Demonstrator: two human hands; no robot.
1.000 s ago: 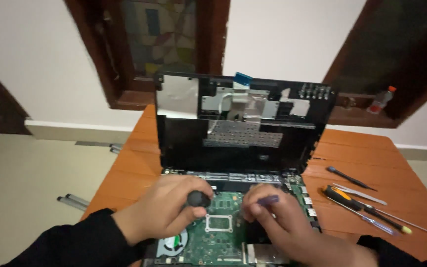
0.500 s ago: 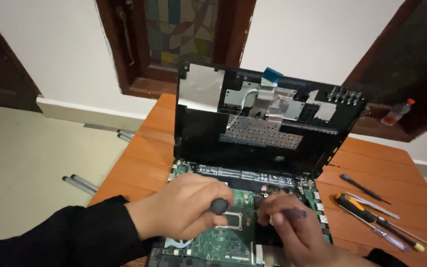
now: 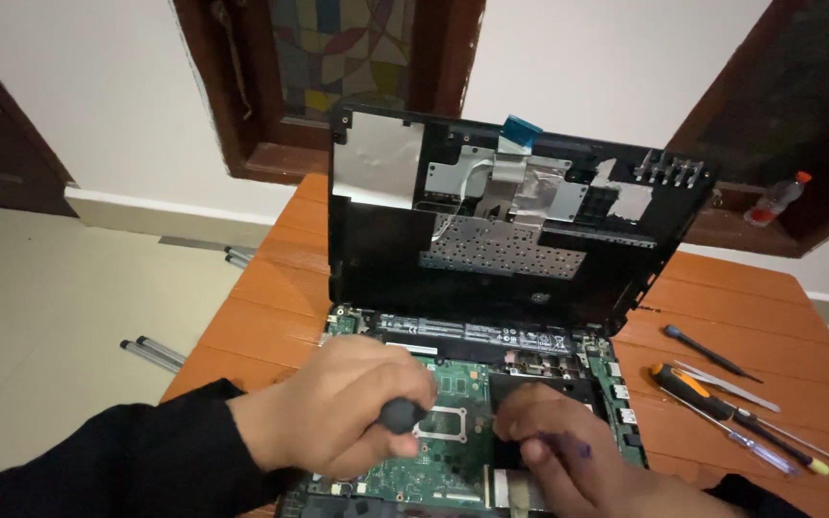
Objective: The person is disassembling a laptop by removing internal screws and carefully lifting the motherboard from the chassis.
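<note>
**Hands on the exposed laptop board, near edge of the table**

Working over an opened black laptop (image 3: 491,384) sitting on a slatted orange-brown wooden table (image 3: 261,297), toward its near edge. Left hand (image 3: 338,408) clenching around a dark round-ended tool handle (image 3: 401,414), knob poking out between thumb and fingers, directly over the green circuit board (image 3: 453,451) with its square silver socket frame. Right hand (image 3: 554,456) curling low over the board just beside the left, fingertips pinching something small and purple (image 3: 568,444); too blurred to identify. Both wearing black sleeves.

Laptop's black top cover (image 3: 510,221) standing upright behind the board, underside facing the camera, showing silver foil patches, a perforated metal plate and a blue ribbon tab at its top edge.

Lying near the table's right edge, well apart from the hands: an orange-and-black-handled screwdriver (image 3: 712,403), a thin black-handled screwdriver (image 3: 707,351), metal tweezers (image 3: 726,387) between them, and a slim clear-handled driver (image 3: 750,448).

Standing on the dark wooden window ledge beyond the far right corner: a clear plastic bottle with a red cap (image 3: 775,200).
</note>
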